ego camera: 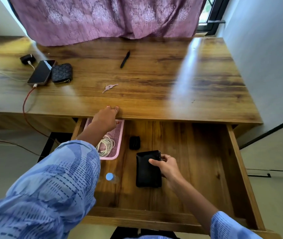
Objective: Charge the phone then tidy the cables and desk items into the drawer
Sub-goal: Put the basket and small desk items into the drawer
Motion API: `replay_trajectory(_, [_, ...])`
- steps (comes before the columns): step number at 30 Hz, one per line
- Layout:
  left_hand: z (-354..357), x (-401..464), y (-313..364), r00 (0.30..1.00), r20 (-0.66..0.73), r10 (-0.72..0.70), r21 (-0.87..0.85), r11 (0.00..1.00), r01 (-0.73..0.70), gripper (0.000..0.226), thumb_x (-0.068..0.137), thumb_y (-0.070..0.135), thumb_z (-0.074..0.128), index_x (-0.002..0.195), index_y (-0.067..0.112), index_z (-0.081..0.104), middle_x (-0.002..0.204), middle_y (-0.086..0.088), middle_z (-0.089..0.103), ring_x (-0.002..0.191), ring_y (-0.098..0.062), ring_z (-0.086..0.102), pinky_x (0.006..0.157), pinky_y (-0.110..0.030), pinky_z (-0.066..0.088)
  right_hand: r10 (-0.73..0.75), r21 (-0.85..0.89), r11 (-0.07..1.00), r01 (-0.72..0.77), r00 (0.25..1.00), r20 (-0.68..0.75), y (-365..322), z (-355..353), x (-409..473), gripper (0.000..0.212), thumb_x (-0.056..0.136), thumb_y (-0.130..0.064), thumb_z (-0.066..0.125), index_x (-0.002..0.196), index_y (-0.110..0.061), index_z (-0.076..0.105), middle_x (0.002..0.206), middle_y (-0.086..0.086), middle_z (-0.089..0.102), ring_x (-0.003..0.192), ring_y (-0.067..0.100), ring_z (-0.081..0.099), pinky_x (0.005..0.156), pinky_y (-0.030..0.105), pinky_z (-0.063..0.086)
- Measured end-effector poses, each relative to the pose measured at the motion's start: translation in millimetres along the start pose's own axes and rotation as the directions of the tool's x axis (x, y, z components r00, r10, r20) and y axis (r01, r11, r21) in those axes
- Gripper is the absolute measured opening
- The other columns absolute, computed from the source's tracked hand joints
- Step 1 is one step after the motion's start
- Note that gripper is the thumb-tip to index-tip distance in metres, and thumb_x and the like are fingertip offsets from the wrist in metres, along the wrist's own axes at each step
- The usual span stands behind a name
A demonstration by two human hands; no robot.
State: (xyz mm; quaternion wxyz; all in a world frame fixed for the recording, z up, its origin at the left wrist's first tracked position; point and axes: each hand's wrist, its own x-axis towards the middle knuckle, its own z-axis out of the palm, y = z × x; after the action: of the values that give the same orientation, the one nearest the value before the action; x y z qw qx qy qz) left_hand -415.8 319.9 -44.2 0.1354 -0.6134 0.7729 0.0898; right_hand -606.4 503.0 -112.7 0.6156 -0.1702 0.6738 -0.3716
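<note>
Your right hand has its grip curled round the black wallet, thumb on top, setting it flat on the drawer floor at lower centre, where it joins the pink mesh tray of coiled white cables and a small black item. Your left hand has its fingers spread over the tabletop edge, apparently to steady you. At upper left the phone lies plugged into its red cable, so charging looks under way; the patterned pouch, pen and pink tie remain on top.
</note>
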Motion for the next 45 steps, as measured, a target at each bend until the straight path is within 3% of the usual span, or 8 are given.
replay_trajectory(7, [0, -1, -1, 1.0, 0.0, 0.0, -0.009, 1.0, 0.0, 0.067, 0.093, 0.026, 0.056, 0.149, 0.017, 0.021, 0.154, -0.018, 0.023, 0.137, -0.035, 0.034, 0.109, -0.045, 0.035, 0.052, -0.083, 0.995, -0.057, 0.997, -0.063, 21, 10, 18, 0.066, 0.079, -0.017, 0.074, 0.136, -0.008, 0.041, 0.121, 0.008, 0.06, 0.105, 0.021, 0.058, 0.066, 0.023, 0.048])
replay_trajectory(12, [-3, -1, -2, 1.0, -0.013, 0.018, 0.006, 1.0, -0.017, 0.064, 0.092, 0.027, 0.057, 0.147, 0.017, 0.026, 0.15, -0.018, 0.031, 0.133, -0.033, 0.038, 0.107, -0.044, 0.039, -0.045, -0.336, 0.941, 0.025, 0.998, -0.052, 16, 3, 22, 0.056, 0.081, -0.022, 0.073, 0.129, -0.006, 0.049, 0.117, 0.005, 0.062, 0.104, 0.019, 0.059, 0.064, 0.019, 0.051])
replay_trajectory(15, [-7, -1, -2, 1.0, -0.01, 0.019, 0.015, 1.0, -0.019, 0.063, 0.091, 0.03, 0.058, 0.146, 0.018, 0.029, 0.148, -0.016, 0.036, 0.132, -0.033, 0.041, 0.106, -0.044, 0.04, -0.156, -0.548, 0.829, 0.11, 0.987, -0.038, 18, -1, 23, 0.053, 0.081, -0.03, 0.072, 0.125, -0.008, 0.052, 0.118, 0.005, 0.063, 0.104, 0.017, 0.061, 0.069, 0.021, 0.054])
replay_trajectory(23, [-26, 1, -3, 0.998, -0.038, 0.043, 0.024, 0.999, -0.042, 0.047, 0.087, 0.033, 0.064, 0.129, 0.015, 0.052, 0.121, -0.01, 0.061, 0.112, -0.028, 0.056, 0.09, -0.039, 0.049, -0.262, -0.895, 0.392, 0.212, 0.959, 0.112, -22, -11, 14, 0.027, 0.088, -0.038, 0.062, 0.103, -0.017, 0.055, 0.083, -0.007, 0.06, 0.068, 0.004, 0.058, 0.052, 0.017, 0.045])
replay_trajectory(30, [-37, 9, -4, 0.999, -0.025, 0.027, 0.012, 1.0, -0.027, 0.056, 0.076, 0.037, 0.075, 0.121, 0.011, 0.056, 0.116, -0.01, 0.063, 0.111, -0.028, 0.058, 0.086, -0.038, 0.048, -0.558, -0.737, 0.393, 0.549, 0.78, 0.283, -125, 31, 16, 0.019, 0.091, -0.026, 0.06, 0.105, -0.013, 0.064, 0.093, -0.002, 0.066, 0.082, 0.007, 0.06, 0.071, 0.02, 0.052])
replay_trajectory(33, [-38, 12, -9, 0.999, -0.025, 0.027, -0.003, 1.0, -0.027, 0.063, 0.073, 0.041, 0.077, 0.125, 0.015, 0.056, 0.12, -0.008, 0.062, 0.112, -0.027, 0.058, 0.088, -0.037, 0.048, -0.613, -0.735, 0.32, 0.598, 0.722, 0.32, -159, 60, 36, 0.032, 0.09, -0.022, 0.06, 0.119, -0.009, 0.057, 0.115, 0.005, 0.062, 0.106, 0.016, 0.057, 0.085, 0.021, 0.047])
replay_trajectory(38, [-39, 15, -9, 0.999, -0.013, 0.049, 0.019, 0.999, -0.049, 0.049, 0.076, 0.037, 0.076, 0.118, 0.017, 0.061, 0.116, -0.006, 0.063, 0.109, -0.025, 0.059, 0.085, -0.035, 0.048, -0.492, -0.831, 0.254, 0.495, 0.806, 0.329, -195, 109, 97, 0.079, 0.088, -0.031, 0.063, 0.147, -0.004, 0.019, 0.154, 0.015, 0.022, 0.142, 0.033, 0.02, 0.115, 0.041, 0.022])
replay_trajectory(45, [-49, 19, -5, 0.996, 0.039, 0.078, 0.018, 0.997, -0.079, 0.039, 0.074, 0.033, 0.078, 0.106, 0.013, 0.065, 0.112, -0.007, 0.064, 0.105, -0.026, 0.061, 0.077, -0.034, 0.047, -0.385, -0.856, 0.074, 0.511, 0.807, 0.448, -218, 161, 146, 0.071, 0.096, -0.022, 0.051, 0.151, -0.019, 0.007, 0.16, 0.01, 0.0, 0.146, 0.03, -0.002, 0.118, 0.042, 0.005])
